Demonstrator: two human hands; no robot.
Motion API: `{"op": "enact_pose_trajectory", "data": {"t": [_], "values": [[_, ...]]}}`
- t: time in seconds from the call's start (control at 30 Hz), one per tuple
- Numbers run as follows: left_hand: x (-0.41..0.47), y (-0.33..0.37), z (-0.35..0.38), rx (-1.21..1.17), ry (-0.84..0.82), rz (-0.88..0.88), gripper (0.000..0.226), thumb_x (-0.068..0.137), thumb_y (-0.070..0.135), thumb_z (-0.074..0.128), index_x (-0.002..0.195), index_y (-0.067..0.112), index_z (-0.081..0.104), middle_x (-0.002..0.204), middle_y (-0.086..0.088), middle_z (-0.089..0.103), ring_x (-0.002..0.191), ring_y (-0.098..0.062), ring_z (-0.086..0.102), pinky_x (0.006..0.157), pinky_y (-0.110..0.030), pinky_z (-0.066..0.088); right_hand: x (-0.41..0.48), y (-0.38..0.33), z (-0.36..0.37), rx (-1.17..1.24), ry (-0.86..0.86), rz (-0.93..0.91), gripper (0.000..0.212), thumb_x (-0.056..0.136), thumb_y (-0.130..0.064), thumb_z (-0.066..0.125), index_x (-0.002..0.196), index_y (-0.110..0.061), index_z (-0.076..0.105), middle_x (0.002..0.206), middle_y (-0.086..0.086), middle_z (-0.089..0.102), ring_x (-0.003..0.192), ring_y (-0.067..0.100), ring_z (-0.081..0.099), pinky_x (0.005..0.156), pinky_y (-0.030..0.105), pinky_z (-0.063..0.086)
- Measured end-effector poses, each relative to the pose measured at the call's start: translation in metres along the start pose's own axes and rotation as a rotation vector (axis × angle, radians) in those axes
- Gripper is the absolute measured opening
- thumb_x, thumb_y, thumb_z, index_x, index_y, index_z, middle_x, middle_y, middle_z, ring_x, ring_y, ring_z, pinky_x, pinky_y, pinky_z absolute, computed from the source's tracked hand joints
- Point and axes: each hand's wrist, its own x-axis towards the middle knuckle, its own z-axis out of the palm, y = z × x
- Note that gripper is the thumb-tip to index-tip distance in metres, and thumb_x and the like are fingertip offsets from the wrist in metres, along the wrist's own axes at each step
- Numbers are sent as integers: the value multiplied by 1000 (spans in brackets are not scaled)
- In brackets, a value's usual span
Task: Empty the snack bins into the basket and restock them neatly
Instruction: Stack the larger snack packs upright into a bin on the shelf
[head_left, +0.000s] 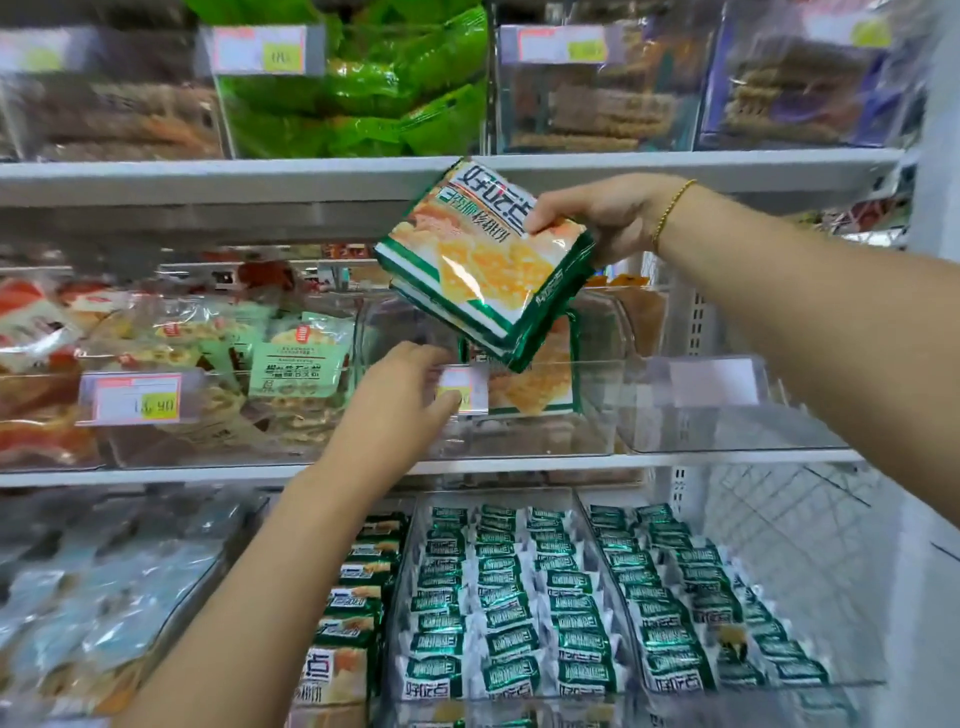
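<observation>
Stack of snack packets (483, 265): green-and-white, orange biscuit picture. Tilted, logo edge uppermost, lowest corner pointing into the clear bin (597, 395) on the middle shelf (675, 460); long axis unclear. Right hand (597, 213) fingers grip the stack. Left hand (400, 400) fingers loosely extended, touching the bin front.

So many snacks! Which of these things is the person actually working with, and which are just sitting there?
In the job: right hand gripping a stack of packets; left hand touching the clear bin; one packet standing inside it.
Just there: bright green bags on the top shelf; small green packets in the lower bins; price tag at left.
</observation>
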Motion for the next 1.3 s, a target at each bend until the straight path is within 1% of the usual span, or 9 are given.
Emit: {"op": "enact_pose_trajectory", "data": {"t": [0.17, 0.33, 0.5, 0.7, 0.8, 0.97, 1.07, 1.2, 1.3], "values": [[1, -7, 0, -30, -6, 41, 44, 88, 26, 66, 130, 17, 55, 126, -2, 56, 112, -16, 53, 88, -18, 32, 14, 11, -15, 25, -14, 14, 17, 93, -14, 44, 93, -13, 60, 76, -2, 73, 67, 10, 69, 63, 23, 58], [7, 1, -4, -74, -26, -18, 70, 77, 67, 50, 122, 15, 62, 116, -1, 62, 103, -15, 58, 82, -23, 41, 20, 5, -26, -337, -46, -88, 28, 74, -13, 68, 99, -4, 58, 79, 3, 72, 64, 11, 67, 57, 20, 56], [16, 4, -1, -53, 66, -74, 47, 88, 51, 57, 114, 13, 68, 111, -1, 70, 97, -15, 63, 78, -23, 45, 18, -2, -22, -419, -57, -218, 33, 84, -8, 66, 116, -10, 60, 105, 7, 70, 79, 13, 67, 71, 21, 56], [16, 1, 2, -88, 71, -103, 32, 85, 40, 66, 106, 17, 70, 105, 2, 70, 91, -11, 62, 79, -23, 46, 25, -2, -22, -478, 10, -124, 9, 84, -15, 63, 87, -7, 60, 76, 1, 70, 65, 11, 65, 57, 18, 53], [18, 3, -1, -82, 44, -91, 33, 86, 43, 65, 105, 16, 70, 103, 3, 70, 92, -12, 63, 81, -26, 48, 25, 3, -25, -414, -9, -51, 10, 83, -18, 59, 85, -8, 60, 70, -2, 71, 62, 8, 66, 62, 19, 54], [36, 15, -8, -149, 3, -22, 26, 94, 36, 54, 98, 16, 70, 89, 4, 68, 73, -4, 58, 59, -16, 40, 31, 17, -26, -385, 34, 65, 16, 96, -16, 49, 86, -8, 59, 62, -1, 70, 53, 8, 65, 50, 17, 52], [47, 19, -8, -157, -166, 41, 23, 96, 30, 53, 110, 18, 67, 100, 5, 65, 86, -7, 59, 69, -18, 42, 34, 23, -29, -413, 44, 93, 12, 87, -17, 61, 88, -5, 61, 70, 2, 73, 61, 11, 68, 60, 22, 57], [57, 22, -9, -91, -296, 28, 22, 95, 34, 55, 99, 17, 68, 90, 2, 66, 74, -8, 56, 61, -23, 39, 31, 21, -26, -552, -24, 66, 77, 51, -33, 90, 112, -2, 56, 101, 11, 73, 85, 20, 70, 73, 29, 59], [53, 23, -9, -24, -354, 42, 30, 94, 42, 54, 90, 17, 71, 77, 4, 64, 62, -8, 54, 51, -22, 37, 27, 20, -17, -640, -83, 34, 58, 75, -15, 75, 125, -12, 45, 108, 8, 68, 85, 17, 70, 67, 27, 58]]}}
